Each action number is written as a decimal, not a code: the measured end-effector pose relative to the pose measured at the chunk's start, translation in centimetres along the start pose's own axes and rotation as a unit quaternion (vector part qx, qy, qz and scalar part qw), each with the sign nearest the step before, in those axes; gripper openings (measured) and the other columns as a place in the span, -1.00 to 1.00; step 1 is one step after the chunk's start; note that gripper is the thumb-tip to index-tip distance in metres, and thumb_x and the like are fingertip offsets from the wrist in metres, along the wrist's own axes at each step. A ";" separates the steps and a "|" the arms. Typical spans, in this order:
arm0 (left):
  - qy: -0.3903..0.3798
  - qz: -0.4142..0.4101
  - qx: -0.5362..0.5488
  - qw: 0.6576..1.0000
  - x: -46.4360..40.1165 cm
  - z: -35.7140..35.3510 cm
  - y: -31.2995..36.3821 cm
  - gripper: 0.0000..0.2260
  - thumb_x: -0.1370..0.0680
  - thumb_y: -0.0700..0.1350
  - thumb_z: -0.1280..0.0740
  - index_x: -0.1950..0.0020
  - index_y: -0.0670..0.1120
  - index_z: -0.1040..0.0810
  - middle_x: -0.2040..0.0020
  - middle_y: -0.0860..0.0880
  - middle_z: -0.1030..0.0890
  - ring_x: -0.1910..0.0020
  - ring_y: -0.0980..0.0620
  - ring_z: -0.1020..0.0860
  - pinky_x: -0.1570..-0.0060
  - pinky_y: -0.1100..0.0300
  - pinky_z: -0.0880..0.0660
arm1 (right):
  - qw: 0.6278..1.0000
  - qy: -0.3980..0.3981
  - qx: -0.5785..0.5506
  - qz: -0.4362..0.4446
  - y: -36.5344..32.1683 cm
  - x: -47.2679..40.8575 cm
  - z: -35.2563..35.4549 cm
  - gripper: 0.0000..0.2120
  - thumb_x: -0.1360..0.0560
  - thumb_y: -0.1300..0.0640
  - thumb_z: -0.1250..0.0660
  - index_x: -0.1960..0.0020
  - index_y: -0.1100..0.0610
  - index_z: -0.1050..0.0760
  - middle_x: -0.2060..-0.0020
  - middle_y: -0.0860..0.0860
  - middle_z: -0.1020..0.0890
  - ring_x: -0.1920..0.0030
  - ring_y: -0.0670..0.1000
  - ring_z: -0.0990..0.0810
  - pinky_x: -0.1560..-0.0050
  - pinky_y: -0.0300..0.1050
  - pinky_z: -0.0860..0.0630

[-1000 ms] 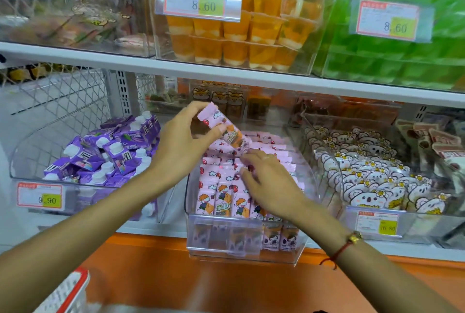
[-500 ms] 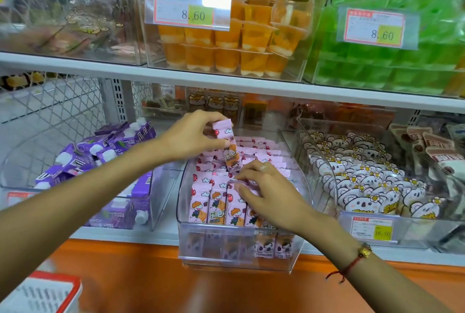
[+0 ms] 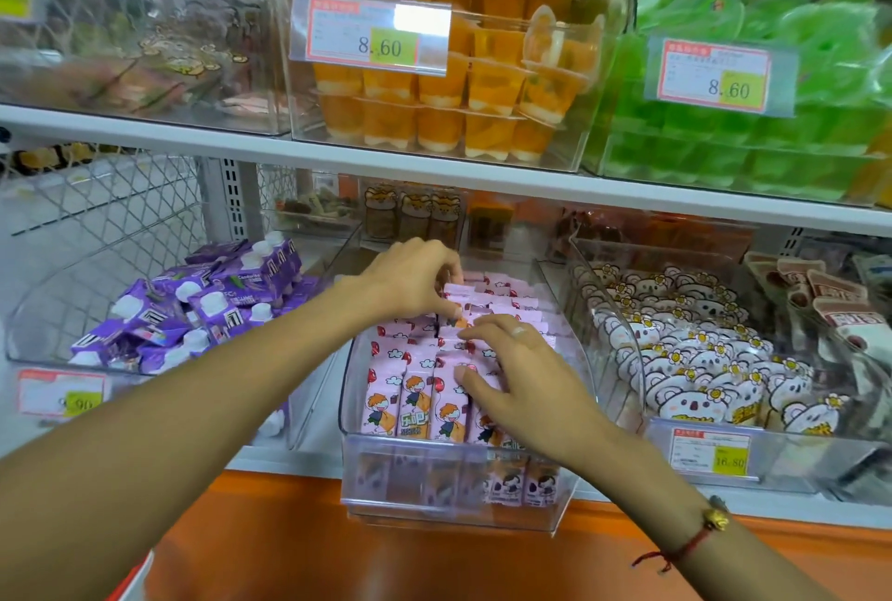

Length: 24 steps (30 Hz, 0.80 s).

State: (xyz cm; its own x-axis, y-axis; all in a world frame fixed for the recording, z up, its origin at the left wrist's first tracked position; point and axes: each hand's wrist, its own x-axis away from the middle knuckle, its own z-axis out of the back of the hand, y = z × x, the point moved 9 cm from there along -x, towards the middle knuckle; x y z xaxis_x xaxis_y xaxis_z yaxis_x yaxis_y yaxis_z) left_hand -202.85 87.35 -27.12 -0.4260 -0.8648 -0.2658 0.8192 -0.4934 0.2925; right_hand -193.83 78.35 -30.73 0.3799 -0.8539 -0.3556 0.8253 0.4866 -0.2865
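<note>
Left grip (image 3: 415, 284): fingers curled downward, thumb and fingertips grasping one pink packet (image 3: 456, 294) by its top edge; that packet stands near the back of the middle row, in among its neighbours.

Right grip (image 3: 526, 383): released; fingers spread and only lightly bent, resting flat on the rows of packets (image 3: 415, 388) just in front of my left grip; nothing is enclosed in it; a ring shows on one finger, and a red cord bracelet (image 3: 695, 542) sits on that wrist.

Location: the packets stand in close rows inside a clear bin (image 3: 449, 504) on the lower shelf (image 3: 270, 455); the bin tilts toward me, and its front wall overhangs the shelf edge.

Surroundings: purple pouches (image 3: 217, 306) lie loose in the bin to the left; koala-print packs (image 3: 700, 373) fill the bin to the right; on the shelf above, orange jelly cups (image 3: 487, 88) are stacked behind a price tag (image 3: 381, 33), with green jelly cups (image 3: 820, 35) beside them.
</note>
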 end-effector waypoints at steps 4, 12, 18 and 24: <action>-0.032 -0.020 -0.026 0.999 -0.3 -0.2 -0.2 -0.76 -0.44 0.04 -0.47 -0.04 -0.02 -0.61 0.04 0.06 -0.60 0.06 0.07 -0.54 0.20 0.25 -0.39 | 0.998 -0.030 0.053 -0.010 -0.1 0.6 -0.3 -0.51 -0.58 -0.17 -0.14 -0.45 -0.02 -0.25 -0.43 -0.04 -0.31 -0.40 -0.01 -0.27 -0.33 -0.09 -0.28; -0.073 -0.068 -0.081 0.992 0.8 -0.4 1.0 -0.79 -0.59 0.00 -0.28 -0.19 0.06 -0.61 -0.20 0.08 -0.60 -0.07 0.09 -0.54 0.07 0.19 -0.40 | 0.993 -0.083 0.088 -0.014 -0.3 1.3 -1.4 -0.48 -0.62 -0.18 -0.02 -0.51 0.01 -0.17 -0.48 0.03 -0.26 -0.46 0.03 -0.20 -0.44 -0.05 -0.17; -0.102 -0.079 -0.126 0.984 2.1 -1.4 1.7 -0.80 -0.56 0.04 -0.32 -0.13 0.04 -0.63 -0.01 0.09 -0.60 -0.03 0.06 -0.54 0.15 0.20 -0.36 | 0.992 -0.078 0.093 -0.022 -0.6 0.6 -1.6 -0.52 -0.60 -0.19 -0.05 -0.48 -0.07 -0.19 -0.49 0.09 -0.23 -0.49 0.05 -0.14 -0.45 -0.03 -0.10; -0.019 -0.006 -0.059 0.998 2.4 0.1 0.3 -0.83 -0.58 -0.01 -0.30 -0.09 -0.02 -0.60 -0.09 0.04 -0.62 -0.07 0.03 -0.55 0.06 0.12 -0.44 | 0.993 -0.087 0.079 -0.028 -0.3 0.2 -1.5 -0.57 -0.59 -0.20 -0.06 -0.39 -0.08 -0.33 -0.40 0.05 -0.38 -0.40 0.04 -0.28 -0.39 -0.03 -0.21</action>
State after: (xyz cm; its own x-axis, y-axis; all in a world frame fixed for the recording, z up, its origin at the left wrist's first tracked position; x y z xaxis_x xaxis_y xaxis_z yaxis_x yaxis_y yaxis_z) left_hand -203.72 85.13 -27.55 -0.4476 -0.8632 -0.2336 0.8530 -0.4905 0.1783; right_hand -194.66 78.33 -32.06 0.3865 -0.9045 -0.1802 0.8973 0.4140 -0.1536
